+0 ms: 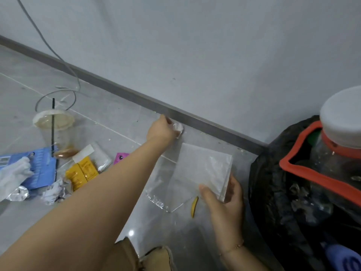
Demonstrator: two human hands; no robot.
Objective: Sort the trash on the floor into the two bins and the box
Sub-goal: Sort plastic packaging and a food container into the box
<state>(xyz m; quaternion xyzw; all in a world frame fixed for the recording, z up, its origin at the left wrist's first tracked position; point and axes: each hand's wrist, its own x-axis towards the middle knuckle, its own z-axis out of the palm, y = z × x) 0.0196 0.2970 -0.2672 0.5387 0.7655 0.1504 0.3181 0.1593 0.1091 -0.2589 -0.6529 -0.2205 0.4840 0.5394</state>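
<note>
My left hand (162, 129) reaches to the skirting board and grips a small clear plastic cup with a white lid (178, 129). My right hand (224, 202) holds two clear plastic bags (199, 173) by their lower right corner, above the floor. A yellow peel scrap (194, 206) lies on the tiles under the bags. Right of my hand stands a bin lined with a black bag (273, 192), with an orange rim (312, 173) and a big clear bottle (340, 153) inside.
At left on the floor stand a clear drink cup with a black straw (56, 132), a blue packet (39, 169), a white glove (13, 175), yellow sachets (82, 173), foil wrappers (52, 192) and a pink wrapper (120, 157). A grey cable (58, 92) coils by the wall.
</note>
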